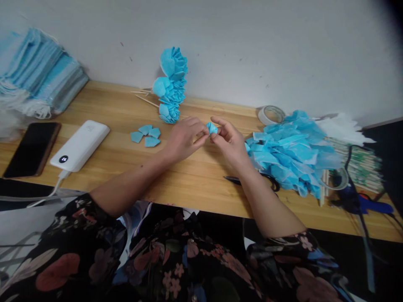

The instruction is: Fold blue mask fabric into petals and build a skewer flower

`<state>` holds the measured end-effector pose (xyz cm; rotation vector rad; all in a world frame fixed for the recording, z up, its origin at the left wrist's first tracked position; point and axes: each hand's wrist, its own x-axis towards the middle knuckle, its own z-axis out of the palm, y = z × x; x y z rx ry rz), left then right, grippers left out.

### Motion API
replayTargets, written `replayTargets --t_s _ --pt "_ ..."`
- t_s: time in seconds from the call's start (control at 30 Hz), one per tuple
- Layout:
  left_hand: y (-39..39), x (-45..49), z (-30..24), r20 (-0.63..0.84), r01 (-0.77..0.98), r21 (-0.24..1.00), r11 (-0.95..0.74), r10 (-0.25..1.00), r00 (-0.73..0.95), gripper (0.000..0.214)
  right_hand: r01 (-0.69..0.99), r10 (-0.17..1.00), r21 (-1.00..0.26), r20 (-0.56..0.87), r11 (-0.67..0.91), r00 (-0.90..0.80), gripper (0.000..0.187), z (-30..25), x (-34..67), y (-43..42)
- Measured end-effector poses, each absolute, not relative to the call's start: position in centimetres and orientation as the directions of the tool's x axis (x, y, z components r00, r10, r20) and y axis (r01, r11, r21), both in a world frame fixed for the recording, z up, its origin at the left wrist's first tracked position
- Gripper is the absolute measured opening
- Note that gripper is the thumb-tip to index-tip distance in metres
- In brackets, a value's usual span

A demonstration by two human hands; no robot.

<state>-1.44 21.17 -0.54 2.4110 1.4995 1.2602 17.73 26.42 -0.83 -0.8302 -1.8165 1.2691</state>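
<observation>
Between my two hands is a small blue fabric flower bud, held above the middle of the table. My right hand pinches it from the right, thumb in front and index finger behind. From the left, my left hand has its fingertips closed together at the bud's edge; whether a separate petal is in them is too small to see. Several cut blue petals lie on the wood left of my left hand. Behind them, finished blue flowers on thin wooden sticks lie in a row by the wall.
A heap of blue fabric pieces covers scissors in part. A tape roll, wooden sticks and a blue glue gun are at right. At left are face masks, a phone and a white power bank.
</observation>
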Motion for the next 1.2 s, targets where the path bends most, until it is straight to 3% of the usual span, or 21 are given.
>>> replayTargets --t_s 0.63,0.87,1.0,1.1,1.2 --pt "21.2 -1.2 -0.4 0.659 0.755 0.329 -0.567 0.711 0.246 0.011 0.154 0.853 -0.913 0.278 0.377 -0.442 0.051 0.1 17.5 25.9" --pt "21.0 -0.9 0.3 0.57 0.654 0.569 -0.498 0.812 0.123 0.013 0.166 0.841 -0.904 0.283 0.395 -0.461 0.054 0.2 17.7 26.0" --pt "20.9 -0.7 0.1 0.52 0.465 0.767 -0.442 0.853 -0.045 0.01 0.14 0.835 -0.938 0.207 0.318 -0.51 0.064 0.3 18.1 26.6" --pt "21.2 -0.8 0.0 0.402 0.266 0.898 -0.351 0.899 -0.17 0.027 0.111 0.83 -0.957 0.17 0.267 -0.532 0.069 0.4 18.4 27.0" --pt "21.3 -1.0 0.2 0.239 0.145 0.964 -0.222 0.964 -0.113 0.035 0.123 0.819 -0.961 0.139 0.247 -0.556 0.072 0.7 18.6 26.9"
